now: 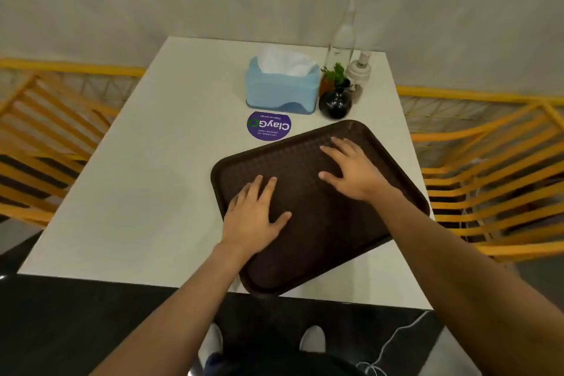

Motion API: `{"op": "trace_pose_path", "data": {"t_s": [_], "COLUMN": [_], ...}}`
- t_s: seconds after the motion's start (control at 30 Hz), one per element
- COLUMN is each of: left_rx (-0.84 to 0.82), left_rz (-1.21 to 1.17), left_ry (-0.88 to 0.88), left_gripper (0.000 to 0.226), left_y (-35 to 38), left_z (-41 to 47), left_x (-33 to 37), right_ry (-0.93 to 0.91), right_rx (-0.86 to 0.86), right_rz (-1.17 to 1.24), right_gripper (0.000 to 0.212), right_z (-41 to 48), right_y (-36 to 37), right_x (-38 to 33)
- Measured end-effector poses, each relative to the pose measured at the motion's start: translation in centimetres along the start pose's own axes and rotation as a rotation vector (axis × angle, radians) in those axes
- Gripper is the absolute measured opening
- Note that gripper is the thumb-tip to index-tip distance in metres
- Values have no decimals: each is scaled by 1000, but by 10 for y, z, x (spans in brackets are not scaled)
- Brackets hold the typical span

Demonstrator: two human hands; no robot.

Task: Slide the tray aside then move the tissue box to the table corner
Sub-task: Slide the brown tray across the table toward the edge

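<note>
A dark brown tray (323, 223) lies skewed on the right half of the white table (137, 192); its right and near corners reach past the table's edges. My left hand (254, 217) rests flat on the tray's left part, fingers spread. My right hand (352, 169) presses flat on the tray's far right part, fingers apart. Neither hand grips anything. A light blue tissue box (282, 87) with white tissue sticking out stands at the back of the table, beyond the tray and apart from it.
Right of the tissue box stand a black vase with a green sprig (335, 101), a tall clear glass bottle (343, 36) and a small white dispenser (360, 70). A purple round sticker (268, 126) lies before the box. Yellow slatted chairs (494, 180) flank the table.
</note>
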State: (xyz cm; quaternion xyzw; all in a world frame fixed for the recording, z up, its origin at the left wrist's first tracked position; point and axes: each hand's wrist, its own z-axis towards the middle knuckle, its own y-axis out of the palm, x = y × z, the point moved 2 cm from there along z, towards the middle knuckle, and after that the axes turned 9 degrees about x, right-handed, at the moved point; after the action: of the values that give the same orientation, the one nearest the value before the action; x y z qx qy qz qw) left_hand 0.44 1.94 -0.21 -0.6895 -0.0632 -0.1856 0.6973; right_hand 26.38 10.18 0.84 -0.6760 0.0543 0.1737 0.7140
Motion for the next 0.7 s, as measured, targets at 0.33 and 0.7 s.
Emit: {"op": "trace_pose_path", "data": {"t_s": [0.33,0.7], "left_rx": [-50,11], "left_rz": [134,191], "left_ry": [59,8], "left_gripper": [99,62], "left_y": [10,-24], "left_z": [-12,-14], "left_x": [-20,-77], "right_ry": [-12,193], "right_rx": [-214,-55], "right_rz": [-113,-306], "right_gripper": [75,83], "right_z": [-15,-29], "right_y": [25,53], "right_x": [2,-89]}}
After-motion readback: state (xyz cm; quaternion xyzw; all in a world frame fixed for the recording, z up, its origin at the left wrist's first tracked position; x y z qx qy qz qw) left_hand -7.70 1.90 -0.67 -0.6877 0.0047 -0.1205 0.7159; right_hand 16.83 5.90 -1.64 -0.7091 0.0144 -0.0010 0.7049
